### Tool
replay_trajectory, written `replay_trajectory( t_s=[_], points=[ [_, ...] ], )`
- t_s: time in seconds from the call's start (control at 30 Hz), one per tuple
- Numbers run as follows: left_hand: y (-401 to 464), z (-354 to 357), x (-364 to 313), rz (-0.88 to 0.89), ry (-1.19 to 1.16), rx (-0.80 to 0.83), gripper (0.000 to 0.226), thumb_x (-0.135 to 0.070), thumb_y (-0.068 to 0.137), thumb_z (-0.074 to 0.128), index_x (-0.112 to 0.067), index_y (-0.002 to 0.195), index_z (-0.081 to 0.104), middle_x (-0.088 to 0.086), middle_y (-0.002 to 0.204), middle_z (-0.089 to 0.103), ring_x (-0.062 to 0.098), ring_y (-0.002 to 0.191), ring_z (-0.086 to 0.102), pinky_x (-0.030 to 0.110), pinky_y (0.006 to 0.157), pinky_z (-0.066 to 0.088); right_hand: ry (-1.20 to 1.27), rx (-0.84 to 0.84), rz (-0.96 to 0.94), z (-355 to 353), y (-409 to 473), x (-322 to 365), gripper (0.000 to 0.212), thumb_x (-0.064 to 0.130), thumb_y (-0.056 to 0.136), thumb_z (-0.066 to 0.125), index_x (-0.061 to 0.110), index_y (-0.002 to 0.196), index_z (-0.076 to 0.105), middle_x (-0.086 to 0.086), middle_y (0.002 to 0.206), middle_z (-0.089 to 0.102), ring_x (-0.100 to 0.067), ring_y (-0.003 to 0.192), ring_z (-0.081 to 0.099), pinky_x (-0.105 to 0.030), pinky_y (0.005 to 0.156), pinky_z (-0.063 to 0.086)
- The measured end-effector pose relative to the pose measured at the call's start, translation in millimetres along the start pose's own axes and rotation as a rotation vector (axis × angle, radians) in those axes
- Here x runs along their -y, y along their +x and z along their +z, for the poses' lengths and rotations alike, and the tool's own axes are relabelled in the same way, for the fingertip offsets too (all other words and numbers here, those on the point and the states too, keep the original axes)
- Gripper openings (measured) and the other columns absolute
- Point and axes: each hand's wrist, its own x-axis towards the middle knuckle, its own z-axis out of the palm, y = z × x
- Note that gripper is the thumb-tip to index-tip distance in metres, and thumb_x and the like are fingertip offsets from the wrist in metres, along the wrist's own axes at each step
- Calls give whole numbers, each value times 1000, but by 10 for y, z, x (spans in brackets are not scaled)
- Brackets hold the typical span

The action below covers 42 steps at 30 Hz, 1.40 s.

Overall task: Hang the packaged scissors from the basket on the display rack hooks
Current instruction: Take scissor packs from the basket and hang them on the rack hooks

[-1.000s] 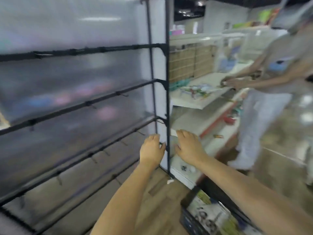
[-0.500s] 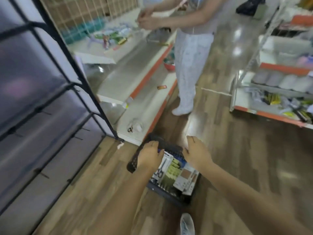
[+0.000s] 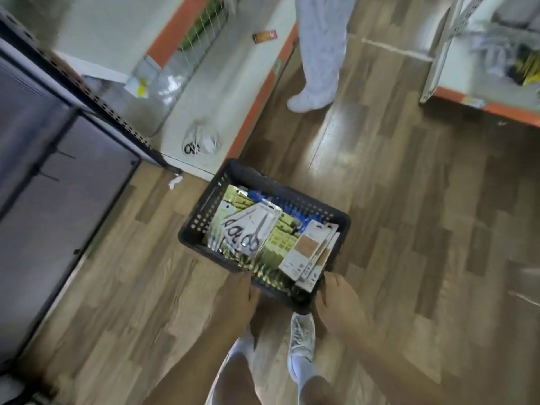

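1. Two hands meet the near edge of the basket (image 3: 204, 213), a dark slotted crate that appears to stand on the wooden floor (image 3: 409, 200). The left hand (image 3: 238, 299) lies at the crate's 7 o'clock corner and the right hand (image 3: 339, 302) at its 5 o'clock corner.
2. Hand state: both sets of fingers bend toward the rim, but blur hides whether either hand clasps it or merely touches it; this cannot be told.
3. Task object: the packaged scissors (image 3: 251, 229) lie face up on top of the other packs, in the left half of the basket. A second stack of carded packs (image 3: 309, 252) leans at the right side.
4. Deciding relation: from the left hand the scissors lie toward 12 o'clock, near; from the right hand toward 10 o'clock, farther. The pack's long axis runs from 7 to 1 o'clock, handles nearest the person. The left hand is judged the nearer.
5. Destination: the display rack (image 3: 96, 100) stands at 9 o'clock, its hooks (image 3: 49, 178) bare and well apart from the basket.
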Motion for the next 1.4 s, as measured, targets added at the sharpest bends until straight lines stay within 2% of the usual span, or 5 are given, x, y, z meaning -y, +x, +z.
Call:
replay_trajectory(
  t_s=[0.17, 0.4, 0.77, 1.0, 1.4],
  points=[
    [620, 114, 331, 8, 115, 46, 44, -33, 99, 40, -14, 139, 38, 0, 142, 42, 16, 131, 37, 25, 103, 31, 116, 22, 122, 435, 573, -25, 45, 24, 96, 44, 12, 139, 39, -2, 132, 48, -16, 118, 48, -25, 91, 42],
    [1810, 375, 870, -18, 158, 64, 24, -29, 97, 45, -11, 112, 50, 3, 113, 53, 19, 110, 49, 27, 86, 39, 183, 42, 213, 943, 1692, 59, 47, 25, 98, 43, 10, 141, 32, -7, 142, 39, -22, 127, 40, -33, 99, 34],
    [3245, 900, 1353, 25, 207, 16, 28, -26, 94, 50, -7, 116, 51, 8, 117, 53, 26, 113, 49, 37, 90, 42, 337, 33, 158, 2013, 3107, 272, 45, 26, 95, 49, 12, 136, 38, -7, 134, 44, -22, 126, 38, -34, 101, 35],
    [3789, 1155, 1381, 12, 255, -106, 41, -30, 94, 49, -7, 128, 49, 13, 125, 51, 29, 117, 43, 39, 92, 41, 399, -149, 334, 2317, 3581, 398, 71, 49, 83, 62, 7, 134, 38, -9, 130, 47, -25, 123, 38, -34, 101, 31],
    [3802, 1035, 1540, -91, -297, 159, 28, -32, 96, 48, -8, 99, 61, 6, 95, 60, 23, 91, 56, 33, 76, 44, 568, -196, 457, 2322, 3734, 448, 77, 42, 63, 83, 11, 121, 42, -6, 119, 55, -27, 115, 49, -47, 94, 44]
  ],
)
